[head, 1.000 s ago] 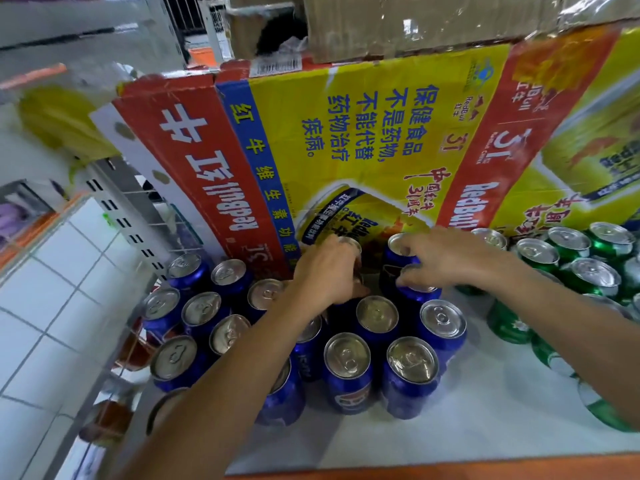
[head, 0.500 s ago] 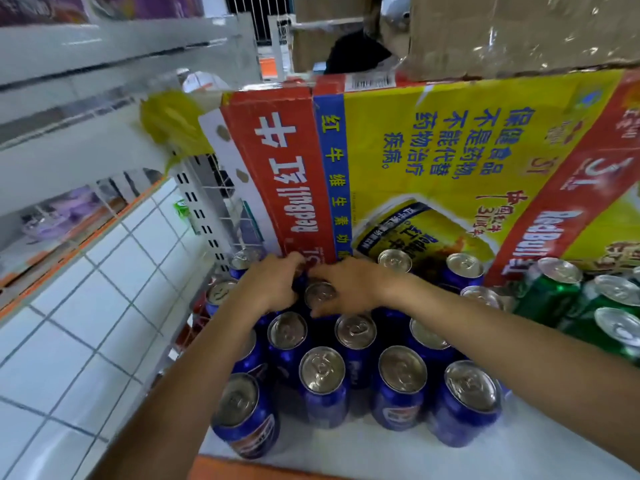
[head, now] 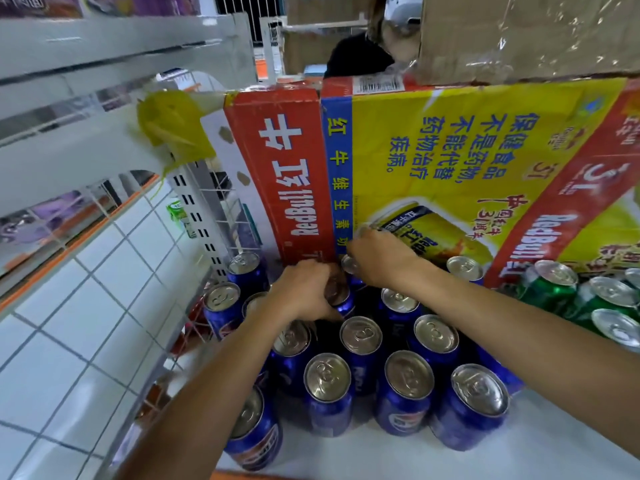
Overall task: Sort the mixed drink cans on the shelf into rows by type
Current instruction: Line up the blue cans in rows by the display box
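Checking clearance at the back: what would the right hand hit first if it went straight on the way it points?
Probably the Red Bull carton; the right hand looks almost against its face, though depth is unclear.

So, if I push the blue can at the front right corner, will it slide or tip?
The blue can looks unopened, so probably full and rather heavy; a low push should slide it on the smooth white shelf. It is tall and narrow, so a push near the top may tip it. On its side it would likely roll.
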Demonstrator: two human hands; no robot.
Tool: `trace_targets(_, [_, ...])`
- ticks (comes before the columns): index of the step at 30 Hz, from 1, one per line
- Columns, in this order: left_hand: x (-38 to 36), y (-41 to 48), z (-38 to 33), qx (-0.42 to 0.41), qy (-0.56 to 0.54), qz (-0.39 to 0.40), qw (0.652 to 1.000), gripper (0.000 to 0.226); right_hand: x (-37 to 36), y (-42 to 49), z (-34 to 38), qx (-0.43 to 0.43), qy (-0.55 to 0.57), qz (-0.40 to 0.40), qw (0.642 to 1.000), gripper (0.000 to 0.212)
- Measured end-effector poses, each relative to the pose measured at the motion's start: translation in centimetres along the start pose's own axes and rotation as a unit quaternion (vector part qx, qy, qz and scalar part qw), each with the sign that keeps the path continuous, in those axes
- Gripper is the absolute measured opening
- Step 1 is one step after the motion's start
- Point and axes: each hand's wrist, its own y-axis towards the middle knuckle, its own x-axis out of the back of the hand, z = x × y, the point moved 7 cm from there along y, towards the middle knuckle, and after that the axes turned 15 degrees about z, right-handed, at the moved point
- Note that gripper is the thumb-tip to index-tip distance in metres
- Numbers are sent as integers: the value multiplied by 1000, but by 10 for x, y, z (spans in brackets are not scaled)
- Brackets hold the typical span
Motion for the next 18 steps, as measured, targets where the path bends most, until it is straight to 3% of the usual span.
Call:
trace_targets(5, [-3, -3, -14, -66, -62, 2, 996, 68, 7, 1, -4, 17, 32, 47, 998, 30])
trace_targets(8, [5, -19, -4, -73, -137, 16, 988, 62, 15, -8, 7, 40, 44, 23, 998, 29])
trace_targets(11, [21, -47, 24, -18, -77, -39, 996, 42, 25, -18, 42, 136, 75, 29, 987, 30])
trace_targets(15, [23, -95, 68, 103, -83, -79, 988, 28, 21, -16, 89, 255, 81, 74, 961, 44])
trace_targets(18, [1, -119, 78, 178, -83, -39, 980, 31, 5, 5, 110, 243, 104, 130, 956, 59])
